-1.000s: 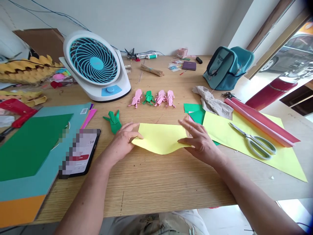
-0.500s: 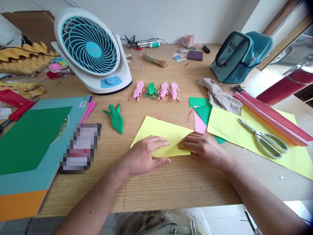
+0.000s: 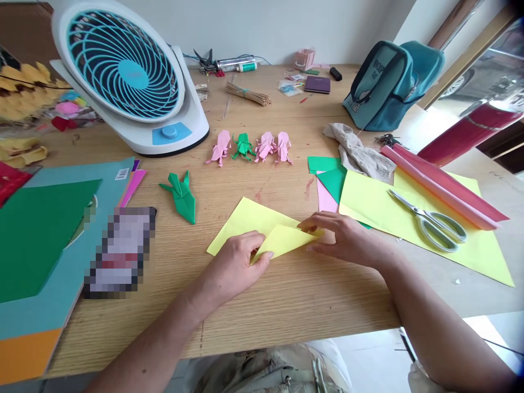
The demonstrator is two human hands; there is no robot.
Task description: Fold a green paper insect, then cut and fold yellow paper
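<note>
A sheet of yellow paper (image 3: 239, 221) lies on the wooden table in front of me, its right part folded over into a raised flap. My left hand (image 3: 231, 267) pinches the flap's near-left edge between thumb and fingers. At the flap's right end, my right hand (image 3: 347, 237) has its fingertips and thumb around the corner of the paper. Beyond the sheet stand several small folded paper figures, pink ones (image 3: 221, 146) and a green one (image 3: 243, 146). To the left lies a pointed green folded paper piece (image 3: 183, 199).
On the right, scissors (image 3: 436, 225) rest on more yellow paper (image 3: 364, 199), beside a red-pink roll (image 3: 446, 188). Green and pink scraps (image 3: 327, 202) lie near my right hand. Left are a phone (image 3: 123, 248), a folder (image 3: 24, 316) and a fan (image 3: 172, 143). A teal bag (image 3: 382, 93) stands behind.
The right part of the yellow sheet has been lifted and folded over to the left. My left hand has closed on it. The view has shifted slightly to the right.
</note>
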